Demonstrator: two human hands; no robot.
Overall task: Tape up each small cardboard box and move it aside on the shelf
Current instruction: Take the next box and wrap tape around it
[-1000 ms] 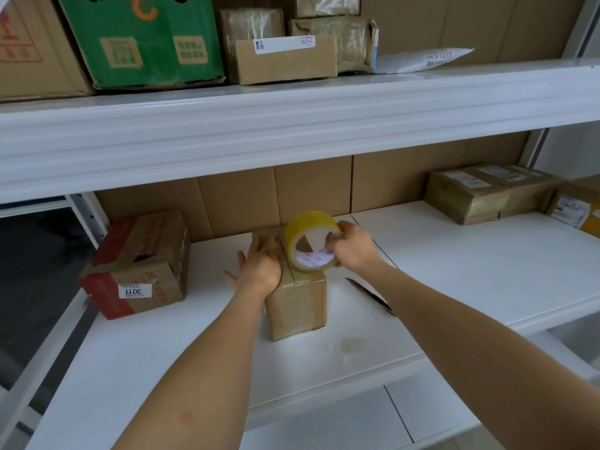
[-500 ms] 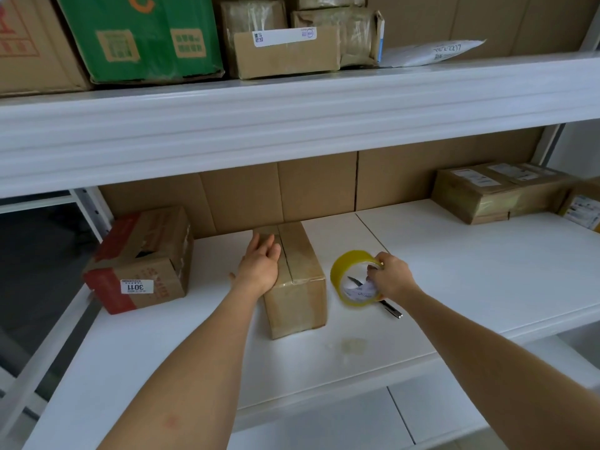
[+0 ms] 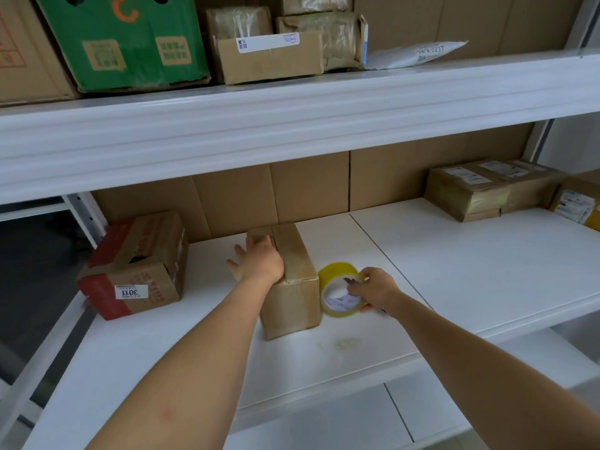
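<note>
A small brown cardboard box (image 3: pixel 293 287) stands on the white shelf (image 3: pixel 470 274), a strip of clear tape running along its top seam. My left hand (image 3: pixel 259 263) rests flat on the left part of the box's top, fingers straight. Just right of the box a yellow tape roll (image 3: pixel 339 292) stands on edge on the shelf. My right hand (image 3: pixel 373 289) grips the roll's right rim, fingers curled round it. A dark knife lies under that hand, mostly hidden.
A red and brown box (image 3: pixel 136 267) labelled 3011 sits at the shelf's left. Taped parcels (image 3: pixel 487 188) lie at the back right. The upper shelf (image 3: pixel 292 118) carries a green box (image 3: pixel 126 40) and several parcels. A stain (image 3: pixel 342 344) marks the shelf front.
My right hand carried the tape roll off the box top, down to the shelf on the right, then close against the box's side. My left hand stayed on the box.
</note>
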